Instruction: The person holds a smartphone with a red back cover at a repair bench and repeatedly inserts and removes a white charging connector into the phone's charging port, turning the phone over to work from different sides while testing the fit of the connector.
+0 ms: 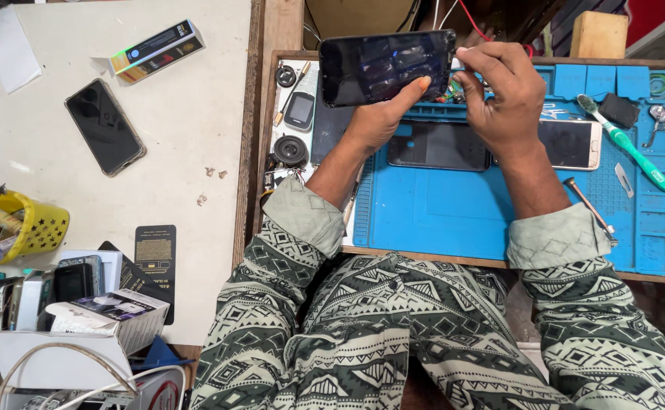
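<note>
From the head camera, you hold a black smartphone (387,67) above the far edge of the blue silicone mat (454,216), its glossy glass face turned up toward you. Its long axis runs left to right, tilted slightly so the right end sits a little higher. Your left hand (382,114) comes up from below and grips the phone's near edge, the thumb pressed flat on the glass close to the right end. Your right hand (503,91) curls closed around the phone's right end, fingertips pinched at the corner, where some small coloured parts show between the two hands; what they are you cannot tell.

The mat is matte and rubbery, with moulded square compartments along its far and right edges, and it lies in a shallow wooden tray (268,152). Directly under your hands, two more flat phones rest on the mat: a dark one (437,146) and a white-edged one (575,143), both lying lengthwise left to right. A green-and-white toothbrush (627,148) slants across the mat's right side, and a thin metal-tipped screwdriver (589,209) lies near your right sleeve.

To the left, the pale worktop (188,121) carries another black phone (104,127) lying diagonally, a slim rectangular box (156,50), and a yellow perforated plastic basket (36,228) at the edge. Your sleeves are a soft, geometric-patterned green fabric.
</note>
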The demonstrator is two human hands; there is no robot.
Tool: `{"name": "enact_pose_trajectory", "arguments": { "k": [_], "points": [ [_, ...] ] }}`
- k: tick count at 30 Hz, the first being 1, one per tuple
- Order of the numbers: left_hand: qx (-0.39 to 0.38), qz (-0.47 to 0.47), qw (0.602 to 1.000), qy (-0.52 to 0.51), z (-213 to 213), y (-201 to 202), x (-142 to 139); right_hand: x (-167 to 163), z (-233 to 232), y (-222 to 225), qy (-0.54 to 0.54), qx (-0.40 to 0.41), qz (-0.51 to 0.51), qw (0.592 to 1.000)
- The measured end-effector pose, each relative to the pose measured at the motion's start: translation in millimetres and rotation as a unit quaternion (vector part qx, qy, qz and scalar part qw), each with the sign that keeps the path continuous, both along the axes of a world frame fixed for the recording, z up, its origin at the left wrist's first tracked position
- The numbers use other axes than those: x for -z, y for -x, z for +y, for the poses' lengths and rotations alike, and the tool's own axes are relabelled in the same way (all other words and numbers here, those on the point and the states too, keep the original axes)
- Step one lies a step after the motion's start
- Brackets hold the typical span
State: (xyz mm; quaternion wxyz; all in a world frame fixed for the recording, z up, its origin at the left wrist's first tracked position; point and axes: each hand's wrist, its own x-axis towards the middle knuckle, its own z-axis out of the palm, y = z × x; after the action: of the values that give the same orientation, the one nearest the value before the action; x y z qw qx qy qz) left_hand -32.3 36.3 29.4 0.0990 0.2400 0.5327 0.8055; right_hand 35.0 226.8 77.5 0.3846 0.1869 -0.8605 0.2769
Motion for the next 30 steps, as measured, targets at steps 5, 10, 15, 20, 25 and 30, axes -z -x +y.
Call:
{"name": "enact_pose_trajectory", "arguments": {
  "k": [5,10,15,20,25,30],
  "points": [
    [-0.013,0.016,1.0,0.019,-0.3,-1.1,-3.4,1.8,2.4,2.0,-0.003,0.003,0.013,1.0],
    [-0.006,-0.004,0.999,0.033,-1.6,-1.3,-1.3,5.0,3.6,1.8,0.001,-0.002,0.019,1.0],
    [0.008,-0.016,0.999,0.029,-0.1,1.4,1.5,5.0,4.1,1.1,0.002,-0.005,0.018,1.0],
    [0.012,-0.038,0.999,0.035,1.2,5.6,10.5,3.8,4.8,1.0,-0.041,0.022,0.03,0.998],
    [0.023,-0.031,0.999,-0.001,3.3,12.5,16.2,3.9,3.4,0.7,-0.062,0.03,0.03,0.997],
    [0.029,-0.03,0.999,-0.017,4.3,9.9,15.8,7.1,1.3,2.2,-0.041,0.039,0.03,0.998]
  ]
}}
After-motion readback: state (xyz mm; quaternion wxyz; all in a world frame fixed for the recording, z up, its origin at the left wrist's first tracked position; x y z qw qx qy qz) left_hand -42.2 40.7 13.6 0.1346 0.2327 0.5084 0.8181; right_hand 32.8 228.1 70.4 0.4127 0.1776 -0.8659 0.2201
